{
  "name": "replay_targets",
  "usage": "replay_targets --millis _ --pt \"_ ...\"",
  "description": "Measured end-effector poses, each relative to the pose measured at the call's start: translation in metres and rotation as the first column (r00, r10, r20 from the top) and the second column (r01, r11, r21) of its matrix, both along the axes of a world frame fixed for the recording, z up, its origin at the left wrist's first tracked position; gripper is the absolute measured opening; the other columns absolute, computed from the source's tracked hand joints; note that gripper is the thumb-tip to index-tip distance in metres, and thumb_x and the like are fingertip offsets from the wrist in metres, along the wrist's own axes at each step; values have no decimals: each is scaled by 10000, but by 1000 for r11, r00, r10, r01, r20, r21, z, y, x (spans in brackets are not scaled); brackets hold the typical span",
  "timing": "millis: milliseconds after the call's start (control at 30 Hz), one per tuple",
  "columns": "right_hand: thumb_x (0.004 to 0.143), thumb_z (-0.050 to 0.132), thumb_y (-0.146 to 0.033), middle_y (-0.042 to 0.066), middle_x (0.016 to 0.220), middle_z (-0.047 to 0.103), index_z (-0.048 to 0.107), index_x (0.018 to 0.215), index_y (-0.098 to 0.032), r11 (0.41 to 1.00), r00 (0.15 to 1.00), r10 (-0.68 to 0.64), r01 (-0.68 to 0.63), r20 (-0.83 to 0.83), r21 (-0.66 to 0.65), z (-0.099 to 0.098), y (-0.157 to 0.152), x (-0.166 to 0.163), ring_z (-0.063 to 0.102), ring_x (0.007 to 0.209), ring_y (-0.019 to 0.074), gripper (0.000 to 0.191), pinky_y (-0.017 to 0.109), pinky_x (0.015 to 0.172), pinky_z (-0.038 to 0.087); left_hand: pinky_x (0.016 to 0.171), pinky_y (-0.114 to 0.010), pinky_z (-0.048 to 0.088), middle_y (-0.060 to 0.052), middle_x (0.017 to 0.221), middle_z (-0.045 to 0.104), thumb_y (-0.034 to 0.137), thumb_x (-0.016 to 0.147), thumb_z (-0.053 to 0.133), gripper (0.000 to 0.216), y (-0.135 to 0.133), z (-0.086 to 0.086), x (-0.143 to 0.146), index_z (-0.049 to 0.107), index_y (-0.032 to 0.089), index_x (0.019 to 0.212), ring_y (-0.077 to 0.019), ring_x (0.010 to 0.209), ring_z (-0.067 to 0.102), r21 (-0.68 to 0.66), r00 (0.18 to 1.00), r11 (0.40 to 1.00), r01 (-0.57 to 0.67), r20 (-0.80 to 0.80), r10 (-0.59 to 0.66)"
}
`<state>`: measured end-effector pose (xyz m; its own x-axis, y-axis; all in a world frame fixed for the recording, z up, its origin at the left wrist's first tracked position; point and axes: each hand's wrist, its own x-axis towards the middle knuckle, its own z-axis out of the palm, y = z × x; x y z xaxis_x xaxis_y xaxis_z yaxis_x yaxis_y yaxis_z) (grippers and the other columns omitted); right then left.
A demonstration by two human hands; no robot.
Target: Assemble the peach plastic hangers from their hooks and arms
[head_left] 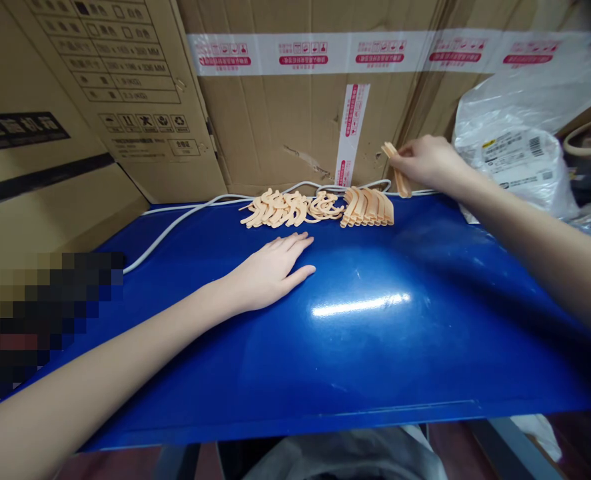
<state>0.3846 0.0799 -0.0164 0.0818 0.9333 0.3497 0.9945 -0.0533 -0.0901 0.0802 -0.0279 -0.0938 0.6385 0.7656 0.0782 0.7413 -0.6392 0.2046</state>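
Note:
My right hand (425,160) is raised over the back right of the blue table, its fingers closed on a beige curved strip (402,181) that looks like a grooved channel piece. Just left of it lies a row of similar beige curved strips (368,207), packed side by side. Beside them sits a small heap of thin beige rings or loops (325,207), and farther left a pile of beige wavy pieces (275,208). My left hand (272,270) rests palm down on the table in front of these piles, fingers stretched out, holding nothing.
A white cable (162,235) runs along the back of the blue table (275,373). Large cardboard boxes (275,120) stand behind and at the left. A clear plastic bag with a label (520,167) lies at the right. A pixelated patch covers the left edge.

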Motion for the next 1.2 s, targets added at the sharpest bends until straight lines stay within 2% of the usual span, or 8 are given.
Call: replay_targets --millis 67,133,233,300,533,700,867,1200 --pt "954 433 -392 174 1030 731 713 1073 -134 992 993 110 -112 45 51 4 -20 -16 648 974 294 399 340 763 415 1243 -450 243 -163 1627 323 513 1005 374 697 -2 2 1 305 83 1550 -270 1508 304 -18 995 999 -35 93 36" --pt "952 426 -373 122 859 727 698 1057 -148 938 930 340 -346 139 15 -5 -46 -36 634 750 222 369 309 662 390 1241 -439 250 -158 1628 322 539 993 401 720 -2 3 2 289 95 1549 -263 1505 308 -39 969 997 -69 236 76" --pt "941 460 -326 108 881 716 673 1087 -154 739 686 672 -644 278 -198 -32 -86 -61 622 709 202 310 293 620 364 1170 -430 368 -145 1527 477 566 958 490 687 -2 3 3 373 145 1489 -266 1394 466 -43 904 997 -61 422 74" --pt "984 401 -303 124 929 713 661 1132 -135 656 587 744 -732 319 -181 -51 -105 -71 634 732 211 343 301 611 360 1061 -401 459 -113 1349 627 525 936 561 566 -1 3 3 503 168 1372 -252 1227 592 -29 900 999 -15 436 26" --pt "1051 301 -363 110 885 694 687 1118 -135 601 518 765 -788 383 -134 -68 -117 -68 650 781 217 453 312 652 402 834 -362 460 -29 968 706 371 921 586 198 -4 7 3 656 203 999 -218 926 616 76 970 997 23 242 -40" --pt "1007 438 -366 92 1001 710 641 1191 -152 567 537 823 -801 188 -192 -62 -113 -54 669 797 192 348 289 648 421 822 -372 444 -42 933 659 354 891 551 184 -5 13 -2 636 194 923 -231 935 584 44 984 998 -46 175 37" --pt "939 548 -506 24 838 687 657 1097 -196 609 650 755 -744 -87 -273 -55 -110 -48 615 673 156 365 259 583 393 788 -354 440 -41 923 623 323 819 569 158 -4 15 -7 607 196 906 -231 924 567 -3 987 999 -54 151 54" --pt "885 640 -515 7 800 655 727 944 -210 481 559 762 -827 -328 -293 -48 -112 -50 579 675 129 323 249 600 390 725 -293 413 -19 1014 586 354 932 550 212 -14 16 -5 608 204 1070 -157 823 550 -141 973 983 121 212 -89"
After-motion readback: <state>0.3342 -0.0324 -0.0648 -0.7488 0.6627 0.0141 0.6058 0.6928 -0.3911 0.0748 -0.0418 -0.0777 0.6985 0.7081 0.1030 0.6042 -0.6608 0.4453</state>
